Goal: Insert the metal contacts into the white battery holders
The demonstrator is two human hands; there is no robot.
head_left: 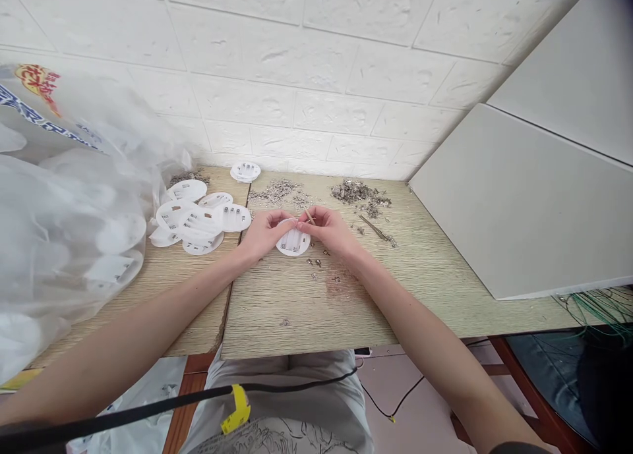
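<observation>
White disc (293,238) at the fingertips of both hands; whether it touches the surface (297,309) I cannot tell.

Being round, it has no long axis, but its ridges run roughly away from the body; it lies between the hands, on the body's side of their fingertips, neither clearly nearer. The left hand (266,232) has its grip pinching the upper edge; the right hand (330,230) has its grip pinching a thin stick (309,217), thumb close at that same edge. Loose metal bits (318,263) lie just nearer the body, a metal heap (353,192) beyond, a long thin tool (374,228) to the right, piled discs (198,225) to the left beside a plastic bag (74,243).
</observation>
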